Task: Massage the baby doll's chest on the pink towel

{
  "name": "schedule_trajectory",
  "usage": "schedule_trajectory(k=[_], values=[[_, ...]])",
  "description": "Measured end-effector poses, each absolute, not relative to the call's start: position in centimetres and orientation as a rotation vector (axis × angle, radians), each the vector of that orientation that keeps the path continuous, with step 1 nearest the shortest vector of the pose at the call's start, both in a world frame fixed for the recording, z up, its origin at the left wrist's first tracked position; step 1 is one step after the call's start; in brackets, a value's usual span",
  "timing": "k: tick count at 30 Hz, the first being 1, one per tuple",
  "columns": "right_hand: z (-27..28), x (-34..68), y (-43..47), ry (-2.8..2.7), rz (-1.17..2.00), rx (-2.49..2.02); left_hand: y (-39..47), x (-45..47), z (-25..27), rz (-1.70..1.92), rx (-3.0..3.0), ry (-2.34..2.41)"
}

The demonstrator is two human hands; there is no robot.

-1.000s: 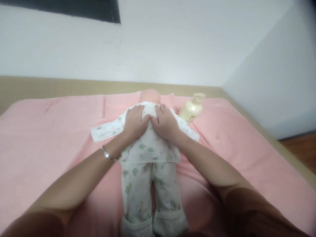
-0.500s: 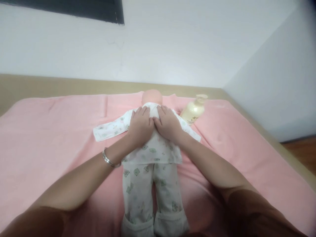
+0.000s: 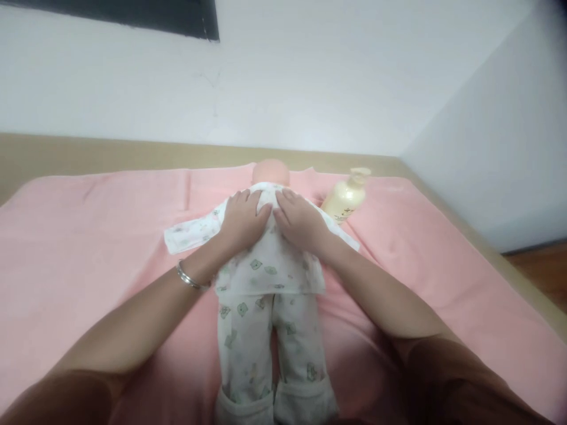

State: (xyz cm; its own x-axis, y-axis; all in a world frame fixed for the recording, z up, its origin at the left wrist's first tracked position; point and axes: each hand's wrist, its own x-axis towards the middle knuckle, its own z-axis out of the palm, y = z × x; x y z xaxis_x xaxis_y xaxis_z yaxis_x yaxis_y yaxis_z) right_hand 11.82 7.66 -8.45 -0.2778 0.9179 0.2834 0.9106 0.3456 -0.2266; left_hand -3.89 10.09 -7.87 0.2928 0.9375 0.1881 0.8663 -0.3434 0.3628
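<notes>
A baby doll lies stretched out with its head at the far end, wearing a white printed top and matching trousers. Its back seems to face up; no face shows. My left hand rests open on the left side of its upper back, a silver bracelet round the wrist. On the right side lies my right hand, also open, palm down. The thumbs point toward each other with a small gap between them. Both palms are hidden against the cloth.
A pale yellow pump bottle stands just right of the doll's right sleeve. Pink cloth covers the surface under the doll. Behind its tan edge rises a white wall, with a dark panel at upper left.
My left hand has slid slightly left on the doll's back, widening the gap between the hands. The fingers of my right hand have shifted a little left. The view has shifted slightly.
</notes>
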Motion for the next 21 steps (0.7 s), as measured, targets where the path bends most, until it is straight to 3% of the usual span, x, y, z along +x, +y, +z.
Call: schedule_trajectory(k=[5,12,16,21], values=[[-8.3,13.1,9.6,-2.175,0.167,-1.740,6.7,-3.2,-6.9,0.527,2.622,1.652],[-7.9,11.3,6.5,-2.294,-0.062,-1.626,9.7,-4.8,-6.1,0.431,2.512,1.473],[-7.8,9.7,4.1,-2.314,-0.113,-1.518,11.7,-4.9,-7.5,0.533,2.350,1.514],[-7.7,10.3,4.9,-2.342,0.059,-1.472,11.3,-3.9,-9.6,0.733,2.323,1.638]])
